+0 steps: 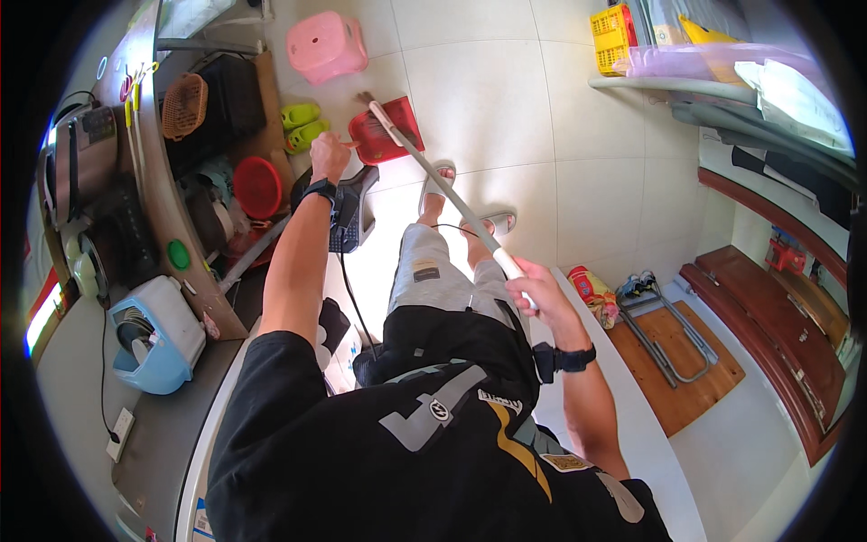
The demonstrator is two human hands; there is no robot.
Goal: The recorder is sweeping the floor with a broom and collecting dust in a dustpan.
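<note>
My right hand is closed around the white grip of a long broom. Its grey pole slants up and left, and the narrow head with brown bristles lies across a red dustpan. Dark bits lie in the pan, too small to name. Out to the left, my left hand is closed in a fist at the dustpan's left side, seemingly on its handle, which the fingers mostly hide. Yellow-green clogs sit on the floor just beyond that hand.
A pink stool stands on the tiles ahead. Below my left forearm is a dark step stool. Left are shelves with a red basin and a blue-white dish box. A folded metal-legged table lies right.
</note>
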